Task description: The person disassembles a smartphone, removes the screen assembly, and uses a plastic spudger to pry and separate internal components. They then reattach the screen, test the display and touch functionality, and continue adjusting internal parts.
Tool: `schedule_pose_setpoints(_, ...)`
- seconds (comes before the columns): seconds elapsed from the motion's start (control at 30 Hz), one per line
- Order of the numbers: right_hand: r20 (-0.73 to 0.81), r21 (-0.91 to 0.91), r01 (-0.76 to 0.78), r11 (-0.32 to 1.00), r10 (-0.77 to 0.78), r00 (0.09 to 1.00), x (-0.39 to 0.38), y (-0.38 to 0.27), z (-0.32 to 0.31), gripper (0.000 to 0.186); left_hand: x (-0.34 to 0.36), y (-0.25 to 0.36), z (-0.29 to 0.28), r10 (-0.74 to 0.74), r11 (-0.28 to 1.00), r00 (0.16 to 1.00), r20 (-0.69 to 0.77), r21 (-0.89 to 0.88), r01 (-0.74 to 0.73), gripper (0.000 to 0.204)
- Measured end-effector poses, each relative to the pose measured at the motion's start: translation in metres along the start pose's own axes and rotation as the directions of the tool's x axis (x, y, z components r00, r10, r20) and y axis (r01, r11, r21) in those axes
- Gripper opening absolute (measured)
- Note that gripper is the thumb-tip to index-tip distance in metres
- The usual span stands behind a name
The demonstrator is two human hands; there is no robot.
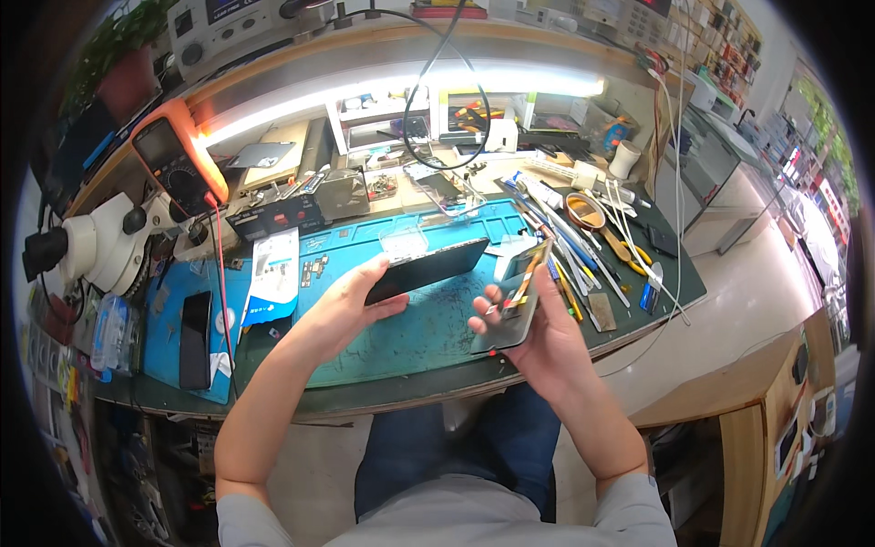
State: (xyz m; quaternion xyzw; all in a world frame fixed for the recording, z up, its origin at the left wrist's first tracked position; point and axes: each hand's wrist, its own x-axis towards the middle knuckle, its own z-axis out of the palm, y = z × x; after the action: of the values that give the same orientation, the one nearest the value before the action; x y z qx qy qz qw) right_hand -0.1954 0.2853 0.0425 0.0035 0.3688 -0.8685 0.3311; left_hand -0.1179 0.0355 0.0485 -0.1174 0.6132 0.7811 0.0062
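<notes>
My left hand (351, 296) grips one end of a dark, flat phone (433, 272), tilted on its long edge above the blue work mat (360, 337). Only the dark face and a thin edge of it show. In my right hand (551, 342) is a thin phone screen panel (518, 314), with an orange-brown ribbon cable along it and a small red spot at its lower edge. Fingers wrap its left side and the thumb lies along its right. A gap separates the two pieces.
Tweezers, screwdrivers and brushes (583, 260) crowd the bench to the right. Another dark phone (195, 342) lies at the left, near a white microscope (96, 242) and an orange multimeter (178, 155). A black cable (407, 114) loops down above the bench; a red lead (221, 292) hangs at the left.
</notes>
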Motion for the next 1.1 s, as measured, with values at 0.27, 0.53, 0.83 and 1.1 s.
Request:
schedule_pose_setpoints(0.27, 0.062, -0.037, -0.114, 0.993, 0.116, 0.991, 0.005, 0.01, 0.006, 0.06, -0.006, 0.001, -0.013, -0.179, 0.953, 0.969, 0.17, -0.213, 0.214, 0.06)
schedule_pose_setpoints(0.53, 0.148, -0.053, -0.064, 0.997, 0.071, 0.986, 0.002, 0.008, 0.002, 0.066, -0.014, -0.012, -0.019, -0.149, 0.841, 0.95, 0.274, -0.471, 0.267, 0.067)
schedule_pose_setpoints(0.83, 0.148, -0.022, -0.034, 0.999, 0.037, 0.988, 0.001, 0.004, 0.004, 0.068, -0.017, -0.014, -0.017, -0.097, 0.778, 0.941, 0.324, -0.565, 0.274, 0.069)
schedule_pose_setpoints(1.1, 0.32, -0.021, 0.056, 0.998, -0.046, 0.946, 0.005, 0.035, 0.011, 0.054, -0.037, -0.035, 0.02, 0.374, 0.926, 0.927, -0.013, -0.046, -0.374, 0.083)
